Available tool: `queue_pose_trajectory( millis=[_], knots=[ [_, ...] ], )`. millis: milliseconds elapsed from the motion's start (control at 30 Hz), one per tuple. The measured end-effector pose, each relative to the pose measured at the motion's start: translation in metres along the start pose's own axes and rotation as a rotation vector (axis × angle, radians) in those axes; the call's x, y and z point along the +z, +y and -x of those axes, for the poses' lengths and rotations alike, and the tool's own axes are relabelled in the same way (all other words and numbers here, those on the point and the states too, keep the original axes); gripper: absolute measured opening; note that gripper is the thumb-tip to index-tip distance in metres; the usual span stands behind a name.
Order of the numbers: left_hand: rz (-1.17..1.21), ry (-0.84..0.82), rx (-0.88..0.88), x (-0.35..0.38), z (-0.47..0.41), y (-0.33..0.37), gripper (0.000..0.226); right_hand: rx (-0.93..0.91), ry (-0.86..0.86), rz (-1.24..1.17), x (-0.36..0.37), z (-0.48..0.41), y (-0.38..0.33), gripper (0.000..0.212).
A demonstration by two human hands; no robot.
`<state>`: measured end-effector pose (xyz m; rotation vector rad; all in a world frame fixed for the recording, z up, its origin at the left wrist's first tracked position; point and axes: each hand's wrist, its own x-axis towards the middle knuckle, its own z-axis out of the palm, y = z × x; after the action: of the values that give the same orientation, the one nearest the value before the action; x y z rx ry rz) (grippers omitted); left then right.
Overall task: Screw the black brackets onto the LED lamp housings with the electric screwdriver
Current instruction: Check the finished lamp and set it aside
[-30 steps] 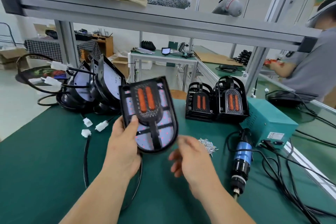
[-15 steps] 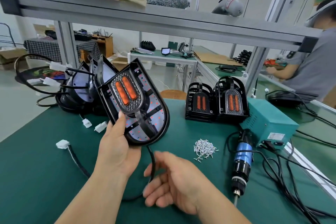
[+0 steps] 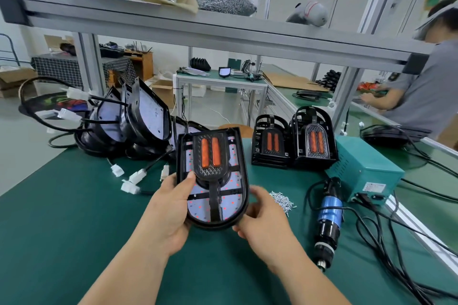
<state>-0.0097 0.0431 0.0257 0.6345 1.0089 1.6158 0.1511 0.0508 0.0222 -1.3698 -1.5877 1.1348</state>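
I hold an LED lamp housing (image 3: 218, 205) upright above the green table, its black bracket (image 3: 210, 158) with two orange strips facing me. My left hand (image 3: 171, 208) grips its left edge, thumb on the front. My right hand (image 3: 262, 218) holds the lower right rim, fingers curled behind it. The electric screwdriver (image 3: 328, 220), blue and black, lies on the table to the right, tip toward me. A small pile of screws (image 3: 282, 199) lies between the housing and the screwdriver.
More housings (image 3: 138, 119) with cables and white plugs (image 3: 131, 181) lean at the back left. Two stacks of brackets (image 3: 293, 145) stand at the back, next to a teal power box (image 3: 364, 171). Black cables (image 3: 396, 255) run along the right. A person (image 3: 421, 96) works at far right.
The housing has been turned from tilted left to upright and lowered toward the middle. My right hand rose from the cable below and took the housing's lower right rim.
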Motion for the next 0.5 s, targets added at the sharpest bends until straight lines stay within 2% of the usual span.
queue_pose_trajectory(
  millis=[33,67,167,300,400,500],
  knots=[
    [-0.017,0.001,-0.010,-0.001,-0.001,0.000,0.026,-0.018,0.017,0.000,0.000,-0.001,0.001,0.044],
    [-0.029,-0.001,-0.019,-0.002,-0.001,0.000,0.026,-0.043,0.021,-0.020,0.000,-0.002,0.001,0.052],
    [-0.068,-0.027,-0.035,-0.006,-0.002,0.000,0.024,-0.057,-0.039,-0.315,0.003,-0.002,-0.003,0.043],
    [-0.243,-0.061,0.035,-0.011,-0.003,0.000,0.019,0.144,-0.094,-0.898,-0.002,-0.005,-0.008,0.027],
    [-0.392,-0.160,0.069,-0.010,0.001,-0.002,0.020,0.124,-0.179,-0.974,-0.006,-0.005,-0.010,0.044],
    [-0.484,-0.236,0.100,-0.007,0.004,-0.006,0.026,0.022,-0.093,-0.921,-0.002,-0.002,-0.007,0.042]
  ],
)
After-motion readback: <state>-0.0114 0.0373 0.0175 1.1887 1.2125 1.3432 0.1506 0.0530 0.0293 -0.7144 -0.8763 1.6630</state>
